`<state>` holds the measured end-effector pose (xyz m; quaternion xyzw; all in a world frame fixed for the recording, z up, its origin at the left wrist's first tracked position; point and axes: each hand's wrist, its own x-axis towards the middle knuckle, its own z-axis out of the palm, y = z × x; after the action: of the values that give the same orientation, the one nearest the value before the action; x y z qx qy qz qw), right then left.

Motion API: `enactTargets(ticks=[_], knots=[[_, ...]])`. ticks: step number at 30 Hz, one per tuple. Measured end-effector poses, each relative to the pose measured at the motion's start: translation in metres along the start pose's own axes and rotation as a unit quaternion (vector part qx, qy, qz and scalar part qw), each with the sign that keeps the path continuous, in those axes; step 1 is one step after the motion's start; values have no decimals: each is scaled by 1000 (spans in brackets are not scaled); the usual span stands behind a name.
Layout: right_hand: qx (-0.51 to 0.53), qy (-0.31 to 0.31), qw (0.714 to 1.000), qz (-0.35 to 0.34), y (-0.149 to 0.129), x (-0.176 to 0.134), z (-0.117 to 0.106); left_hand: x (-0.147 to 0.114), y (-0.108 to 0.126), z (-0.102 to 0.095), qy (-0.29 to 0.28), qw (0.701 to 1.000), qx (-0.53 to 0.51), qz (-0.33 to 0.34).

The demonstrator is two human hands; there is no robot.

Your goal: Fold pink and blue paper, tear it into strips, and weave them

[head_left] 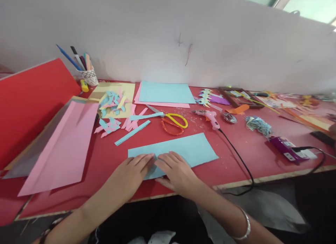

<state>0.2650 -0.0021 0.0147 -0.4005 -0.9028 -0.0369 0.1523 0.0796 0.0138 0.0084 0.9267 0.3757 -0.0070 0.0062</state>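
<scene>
Red covers the long table (249, 149), which runs along a plain white wall with a pale wooden edge on the near side. At 6 o'clock on it, both hands lie flat, fingers spread and gripping nothing: the left hand (131, 170) and the right hand (175, 172) press side by side, fingertips nearly meeting, on the near left part of a light blue paper sheet (189, 149) that stretches toward 3 o'clock. A silver bangle (245, 226) circles the right wrist. Just beyond the sheet, at 12 o'clock, lie yellow scissors (176, 119) over orange scissors (172, 128), with a pink glue gun (211, 118) at 1 o'clock, its black cord trailing off the near edge. Loose blue and pink paper strips (133, 126) lie at 11 o'clock, and behind them a heap of small paper cuttings (111, 101) rests on a yellow sheet (128, 88). Farther back a blue sheet on a pink one (166, 93) lies flat. At 9 o'clock a large pink sheet (63, 146) slopes toward the near edge beside a red board (28, 97). A cup of pens (88, 76) stands at 10 o'clock by the wall. At 3 o'clock sits a purple power strip (285, 147).
</scene>
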Motion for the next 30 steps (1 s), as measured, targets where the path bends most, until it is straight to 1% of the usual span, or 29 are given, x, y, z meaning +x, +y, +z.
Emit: enactTargets(ticks=[2, 4, 6, 8, 11, 12, 14, 18, 22, 26, 30], knots=[[3, -17, 1000, 3, 6, -6, -5, -7, -9, 7, 23, 1000, 11, 15], [-1, -20, 1000, -6, 12, -11, -9, -16, -15, 7, 38, 999, 0, 18], [0, -32, 999, -20, 16, -12, -15, -24, -17, 1, 41, 999, -17, 9], [11, -71, 996, -43, 18, -7, -21, -26, -15, -8, 30, 999, -38, -14], [30, -130, 986, -97, 21, 9, -30, -16, -10, -23, -8, 995, -87, -57], [34, -146, 983, -105, 23, 14, -32, -11, -10, -26, -16, 993, -99, -67], [21, -166, 981, -98, 27, 23, -32, 1, -12, -29, -26, 990, -119, -76], [-42, -161, 985, -43, 36, 26, -23, 14, -26, -23, -41, 978, -190, -75], [-54, -123, 991, -18, 41, 19, -11, 14, -35, -13, -23, 969, -225, -96], [-22, -104, 994, 5, 47, 18, -3, 14, -33, -10, 3, 969, -213, -122], [25, -109, 994, 18, 52, 19, 2, 16, -29, -10, 2, 975, -165, -147]])
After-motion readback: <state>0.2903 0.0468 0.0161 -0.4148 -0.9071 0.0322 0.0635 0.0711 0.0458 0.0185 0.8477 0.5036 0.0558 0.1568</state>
